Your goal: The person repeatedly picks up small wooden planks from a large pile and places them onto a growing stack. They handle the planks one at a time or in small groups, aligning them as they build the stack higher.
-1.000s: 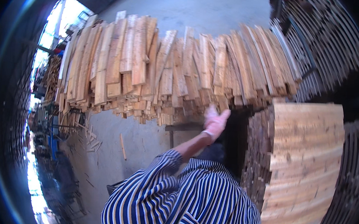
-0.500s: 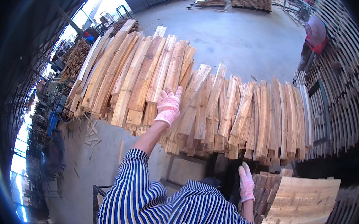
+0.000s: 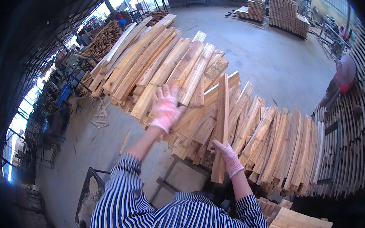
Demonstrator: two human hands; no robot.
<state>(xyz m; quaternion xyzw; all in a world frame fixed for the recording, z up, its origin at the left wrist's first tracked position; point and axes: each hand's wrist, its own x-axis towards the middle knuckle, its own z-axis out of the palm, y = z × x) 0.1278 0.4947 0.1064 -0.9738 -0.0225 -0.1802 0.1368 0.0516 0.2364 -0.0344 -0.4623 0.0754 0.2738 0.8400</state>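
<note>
Pink-and-white-gloved left hand (image 3: 166, 107): fingers spread over heaped tan wooden planks (image 3: 193, 78), contact unclear | pink-and-white-gloved right hand (image 3: 229, 158): clamped on long narrow brown wooden board (image 3: 222, 116) | hands apart

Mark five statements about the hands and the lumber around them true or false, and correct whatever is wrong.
1. The left hand and the right hand both wear gloves. True.
2. The right hand is empty. False: it grips a plank.
3. The left hand is clenched in a fist. False: it is open, fingers spread, over the row of boards.
4. The sleeves are plain red. False: they have dark and light stripes.
5. Another person is on the right side of the view. True.
</note>
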